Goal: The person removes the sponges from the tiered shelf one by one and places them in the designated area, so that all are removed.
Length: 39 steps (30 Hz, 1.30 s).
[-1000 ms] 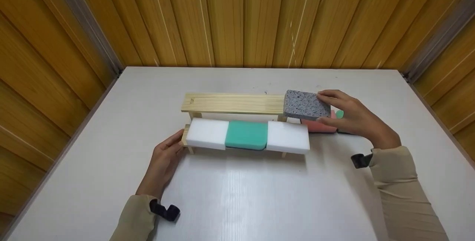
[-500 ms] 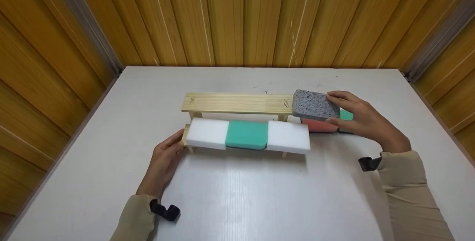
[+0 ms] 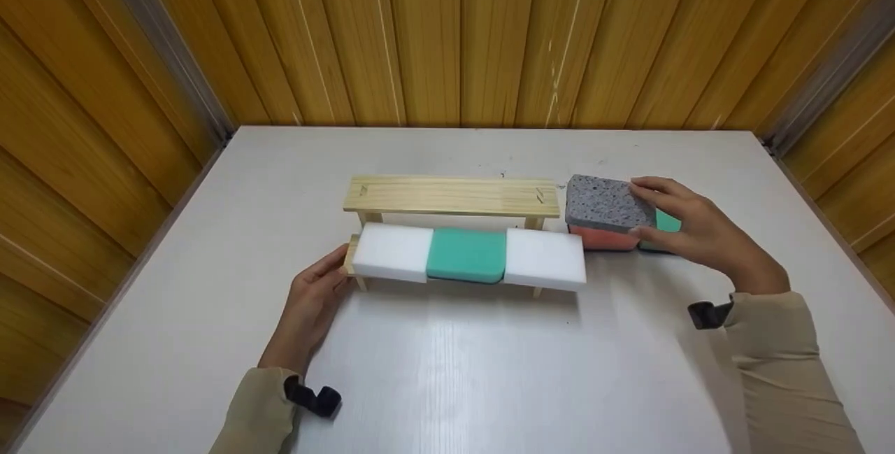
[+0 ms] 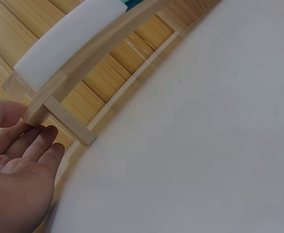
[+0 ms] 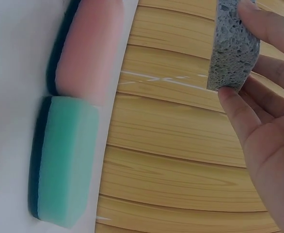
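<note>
My right hand [image 3: 706,230] pinches the right side of a grey speckled sponge [image 3: 608,203] between thumb and fingers. In the right wrist view the grey sponge is clear of the table, above and apart from a pink sponge [image 5: 91,48] and a green sponge [image 5: 67,160], both dark-backed. My left hand [image 3: 312,300] grips the left end of the front plank of a wooden two-step stand [image 3: 447,195], thumb above and fingers beneath. A white sponge [image 3: 391,250], a green sponge [image 3: 466,253] and another white sponge [image 3: 545,257] lie side by side on that front plank.
The stand's higher back plank has nothing on it. A white table [image 3: 461,370] spreads around the stand. Wood-patterned walls [image 3: 419,34] rise behind the table and at both sides.
My right hand has moved right and slightly toward me with the grey sponge, from over the back plank's right end to above the pink sponge. My left hand stays put.
</note>
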Tool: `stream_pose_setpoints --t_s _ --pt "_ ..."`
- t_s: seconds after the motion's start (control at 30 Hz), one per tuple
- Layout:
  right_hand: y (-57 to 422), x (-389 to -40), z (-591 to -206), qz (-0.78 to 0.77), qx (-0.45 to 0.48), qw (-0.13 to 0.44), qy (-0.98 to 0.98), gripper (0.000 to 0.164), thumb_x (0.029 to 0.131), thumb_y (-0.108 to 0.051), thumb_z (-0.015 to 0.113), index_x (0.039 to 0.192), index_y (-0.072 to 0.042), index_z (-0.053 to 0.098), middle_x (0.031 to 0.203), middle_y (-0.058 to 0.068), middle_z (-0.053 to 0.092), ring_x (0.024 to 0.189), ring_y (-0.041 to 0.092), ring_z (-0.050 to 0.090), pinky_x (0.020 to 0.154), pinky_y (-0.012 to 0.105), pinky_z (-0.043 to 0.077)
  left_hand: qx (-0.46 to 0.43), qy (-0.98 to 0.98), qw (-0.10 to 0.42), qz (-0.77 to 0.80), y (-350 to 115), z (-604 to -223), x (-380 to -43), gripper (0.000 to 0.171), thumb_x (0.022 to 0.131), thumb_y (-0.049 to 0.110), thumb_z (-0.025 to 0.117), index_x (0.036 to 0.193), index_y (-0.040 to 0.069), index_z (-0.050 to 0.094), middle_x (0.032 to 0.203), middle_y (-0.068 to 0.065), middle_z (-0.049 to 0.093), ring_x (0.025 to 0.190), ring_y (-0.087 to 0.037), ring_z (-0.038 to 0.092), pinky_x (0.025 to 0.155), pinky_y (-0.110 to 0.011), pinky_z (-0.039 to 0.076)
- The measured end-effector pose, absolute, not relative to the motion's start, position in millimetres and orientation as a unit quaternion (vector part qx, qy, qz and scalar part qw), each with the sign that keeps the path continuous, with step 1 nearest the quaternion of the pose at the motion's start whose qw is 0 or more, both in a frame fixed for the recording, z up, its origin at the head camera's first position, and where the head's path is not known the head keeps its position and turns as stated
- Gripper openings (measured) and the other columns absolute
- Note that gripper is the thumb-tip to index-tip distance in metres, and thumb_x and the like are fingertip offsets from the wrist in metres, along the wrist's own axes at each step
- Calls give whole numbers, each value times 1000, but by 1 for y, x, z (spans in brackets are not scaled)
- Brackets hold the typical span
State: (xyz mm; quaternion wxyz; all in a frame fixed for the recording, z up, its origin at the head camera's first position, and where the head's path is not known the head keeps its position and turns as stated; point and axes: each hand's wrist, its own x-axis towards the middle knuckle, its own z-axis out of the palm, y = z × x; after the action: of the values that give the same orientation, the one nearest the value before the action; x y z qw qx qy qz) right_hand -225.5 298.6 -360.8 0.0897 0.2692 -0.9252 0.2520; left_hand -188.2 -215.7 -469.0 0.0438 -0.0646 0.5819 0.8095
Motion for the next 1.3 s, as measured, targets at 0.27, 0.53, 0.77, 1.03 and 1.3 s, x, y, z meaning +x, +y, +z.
stream_pose_setpoints --t_s 0.27,0.53,0.77,1.03,1.3 --pt "305 -225 -369 251 266 91 -926 62 83 -10 74 139 2 48 142 19 45 129 45 42 94 -8 15 -60 585 45 807 -216 -469 -187 50 96 -1 49 145 1 39 152 -10 38 138 -21 40 107 -24 43" --pt "311 -223 -374 259 253 90 -928 60 85 -13 72 138 2 49 143 20 44 128 46 42 92 -8 16 -67 585 42 807 -216 -466 -188 49 96 -3 47 145 1 39 152 -10 38 138 -21 40 106 -22 44" --pt "316 -220 -381 253 246 87 -932 58 86 -11 71 138 2 49 143 21 43 129 48 41 94 -8 15 -64 593 42 802 -216 -469 -188 49 96 -2 47 145 2 40 152 -9 38 138 -21 40 106 -23 44" --pt "321 -214 -393 260 248 75 -930 59 85 -8 71 139 1 48 145 20 42 138 28 36 95 -8 14 -71 580 38 811 -216 -470 -188 50 95 -2 50 144 1 40 151 -10 39 138 -20 41 107 -23 42" --pt "324 -209 -405 264 267 73 -924 61 83 -2 71 139 1 48 145 20 43 125 -23 18 91 -9 24 -70 576 40 813 -216 -470 -188 50 96 -5 47 145 1 39 152 -10 38 139 -20 40 108 -23 41"
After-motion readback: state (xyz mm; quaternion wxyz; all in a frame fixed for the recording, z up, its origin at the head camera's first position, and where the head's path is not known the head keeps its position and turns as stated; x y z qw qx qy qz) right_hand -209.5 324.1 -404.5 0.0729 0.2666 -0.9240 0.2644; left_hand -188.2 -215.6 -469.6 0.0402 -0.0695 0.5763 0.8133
